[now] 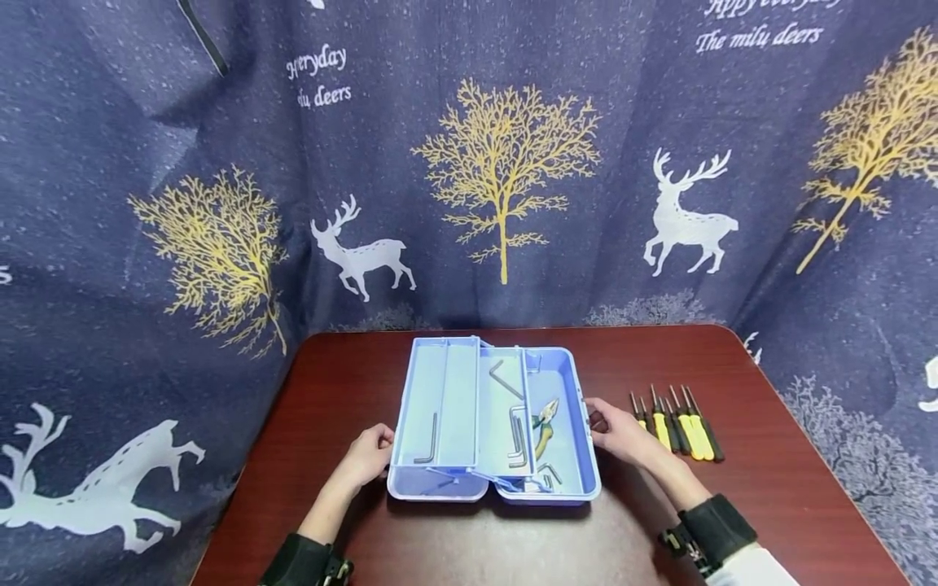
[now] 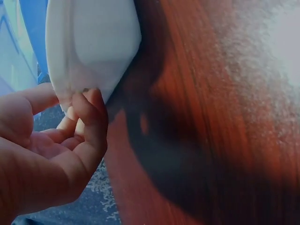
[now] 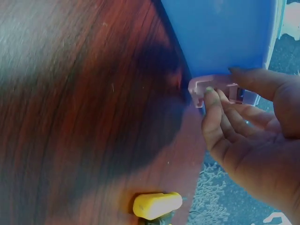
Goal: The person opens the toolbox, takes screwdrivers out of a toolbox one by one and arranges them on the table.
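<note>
Toolbox [image 1: 564, 480] hides left hand [image 1: 370, 456] fingertips; screwdriver [image 3: 157, 205] cropped.

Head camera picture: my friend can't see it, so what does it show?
Two hands rest against an open blue toolbox on a dark red table: left hand on one side, right hand on the other. Yellow-and-black screwdrivers lie beside it.

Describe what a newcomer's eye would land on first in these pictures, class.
First, the open light-blue toolbox mid-table, its tray swung out, with hex keys and pliers inside. A hand sits at each end: the left hand fingering the left edge, the right hand touching the latch. To the right, yellow-and-black screwdrivers lie in a row.
</note>
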A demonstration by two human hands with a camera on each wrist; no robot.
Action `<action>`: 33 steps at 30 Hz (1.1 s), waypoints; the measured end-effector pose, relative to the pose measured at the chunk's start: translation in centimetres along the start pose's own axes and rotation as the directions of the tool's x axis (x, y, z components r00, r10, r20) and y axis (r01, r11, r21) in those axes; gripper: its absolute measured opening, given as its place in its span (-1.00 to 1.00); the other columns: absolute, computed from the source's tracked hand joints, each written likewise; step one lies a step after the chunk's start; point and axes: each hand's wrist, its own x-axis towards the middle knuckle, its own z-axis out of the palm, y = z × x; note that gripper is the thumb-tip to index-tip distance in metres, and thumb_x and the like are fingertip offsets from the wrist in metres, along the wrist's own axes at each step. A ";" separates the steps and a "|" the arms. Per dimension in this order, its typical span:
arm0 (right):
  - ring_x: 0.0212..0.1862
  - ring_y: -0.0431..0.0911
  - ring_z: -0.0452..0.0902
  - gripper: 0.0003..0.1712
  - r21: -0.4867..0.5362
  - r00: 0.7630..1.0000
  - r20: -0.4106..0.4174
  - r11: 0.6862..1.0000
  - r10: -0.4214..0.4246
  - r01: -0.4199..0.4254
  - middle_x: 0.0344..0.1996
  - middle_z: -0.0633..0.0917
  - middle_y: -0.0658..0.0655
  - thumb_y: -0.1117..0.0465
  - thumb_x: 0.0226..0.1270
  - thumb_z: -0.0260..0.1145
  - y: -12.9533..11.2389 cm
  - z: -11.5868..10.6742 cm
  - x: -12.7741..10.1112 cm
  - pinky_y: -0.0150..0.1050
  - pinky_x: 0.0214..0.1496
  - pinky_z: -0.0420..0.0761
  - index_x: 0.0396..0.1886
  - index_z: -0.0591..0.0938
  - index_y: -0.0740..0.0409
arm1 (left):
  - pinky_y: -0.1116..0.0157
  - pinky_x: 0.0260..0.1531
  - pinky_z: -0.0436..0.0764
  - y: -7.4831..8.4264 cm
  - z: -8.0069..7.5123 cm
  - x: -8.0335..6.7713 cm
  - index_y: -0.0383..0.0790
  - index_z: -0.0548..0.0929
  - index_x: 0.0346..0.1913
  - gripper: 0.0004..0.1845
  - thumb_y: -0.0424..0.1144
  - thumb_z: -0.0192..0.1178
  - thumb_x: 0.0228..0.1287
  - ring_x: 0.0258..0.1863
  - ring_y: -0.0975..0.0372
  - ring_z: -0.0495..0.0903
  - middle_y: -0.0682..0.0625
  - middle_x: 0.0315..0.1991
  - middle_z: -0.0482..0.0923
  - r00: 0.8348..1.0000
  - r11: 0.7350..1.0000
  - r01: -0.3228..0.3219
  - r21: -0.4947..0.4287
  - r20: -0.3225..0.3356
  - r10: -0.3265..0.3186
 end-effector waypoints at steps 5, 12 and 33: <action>-0.20 -0.05 0.67 -0.49 -0.015 0.999 -0.045 1.000 0.011 -0.012 -0.28 0.71 0.09 0.39 0.32 0.39 0.0 0.4 -0.1 -0.18 -0.15 0.66 0.25 0.54 0.39 | 0.32 -0.65 0.55 -0.1 0.0 0.0 -0.27 0.55 -0.33 -0.93 -0.40 0.21 0.33 -0.65 0.24 0.49 0.00 -0.49 0.48 1.000 1.000 -0.008 0.001 -0.008 0.008; -0.23 -0.09 0.65 -0.48 -0.031 0.998 -0.057 1.000 0.002 -0.004 -0.32 0.69 0.05 0.42 0.29 0.37 0.2 1.0 -0.3 -0.20 -0.17 0.65 0.25 0.53 0.39 | 0.17 -0.60 0.63 0.2 -1.0 -0.7 -0.24 0.51 -0.34 -0.91 -0.40 0.23 0.23 -0.60 0.19 0.54 -0.04 -0.43 0.50 1.000 1.000 -0.004 -0.027 -0.008 0.004; -0.21 -0.10 0.65 -0.44 -0.050 0.998 -0.059 0.998 0.031 -0.034 -0.31 0.72 0.04 0.40 0.32 0.38 -1.0 2.2 -0.9 -0.15 -0.15 0.64 0.31 0.52 0.33 | 0.11 -0.16 0.73 2.9 -4.9 -1.8 -0.41 0.41 0.22 -0.61 -0.13 0.07 0.63 -0.13 0.07 0.68 -0.25 0.03 0.59 0.985 0.950 0.072 -0.304 0.172 -0.020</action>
